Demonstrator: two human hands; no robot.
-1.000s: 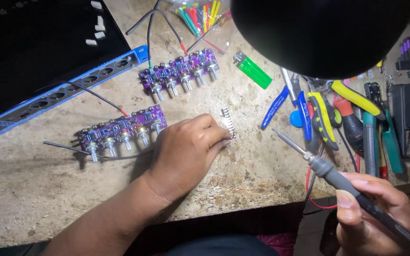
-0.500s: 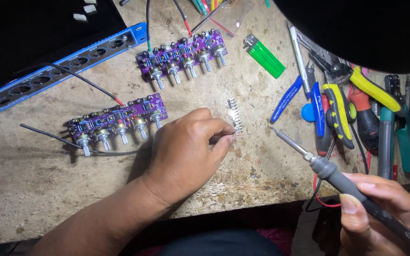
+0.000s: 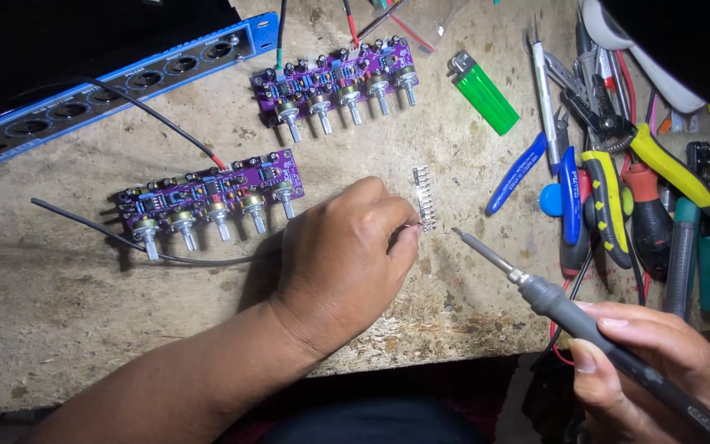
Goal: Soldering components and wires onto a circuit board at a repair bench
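Note:
My left hand (image 3: 343, 259) rests on the worn worktop (image 3: 59, 312) and pinches the near end of a small strip of metal header pins (image 3: 424, 197) lying flat. My right hand (image 3: 659, 374) grips a dark soldering iron (image 3: 569, 316) at the lower right; its bare tip points up-left and stops just right of the pin strip, apart from it. Two purple circuit boards with rows of knob shafts lie beyond: one (image 3: 211, 197) just left of my left hand, the other (image 3: 338, 78) farther back.
A blue metal rack panel (image 3: 117, 82) with round holes lies at the back left. A green lighter (image 3: 483, 92) sits behind the pins. Several pliers, cutters and screwdrivers (image 3: 618, 205) crowd the right side. Black and red wires trail from the boards.
The view has shifted so everything sits higher and the dark lamp shade has left the top. My left hand stays on the pin strip; the iron tip has come slightly closer to it.

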